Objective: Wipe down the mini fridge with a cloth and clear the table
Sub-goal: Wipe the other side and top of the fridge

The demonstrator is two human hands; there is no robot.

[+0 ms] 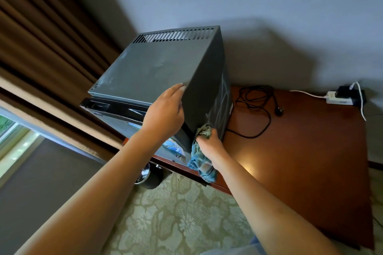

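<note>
Hotel-type room: brown curtains (41, 33) far left beside a window strip, grey wall behind, patterned carpet (176, 213) below. Small dark bin (151, 176) on floor under table edge.

Mini fridge (157, 68) standing on left end of reddish wooden table (300, 151), door facing lower left, vent slots along rear top edge. Top panel dull, with pale smears.

Left hand (165, 112) at front right top corner of fridge, fingers curled over the edge, steadying. Right hand (209, 143) lower down, gripping bunched blue-green cloth (202, 159) and pressing it to right side panel near front corner; loose tail hanging down past table edge.

Right of fridge: black power cord (257, 109) coiled loose on tabletop, plug end lying free. Far right: white power strip (337, 98) with adapter and white cable by wall.

Handling judgement: fridge rigid, boxy, probably heavy enough to stay put under wiping, smooth panels offering little purchase; best braced at top corner or edge, as now. Cloth soft, limp; best wadded in palm. Cord likely to snag if fridge shifted.
</note>
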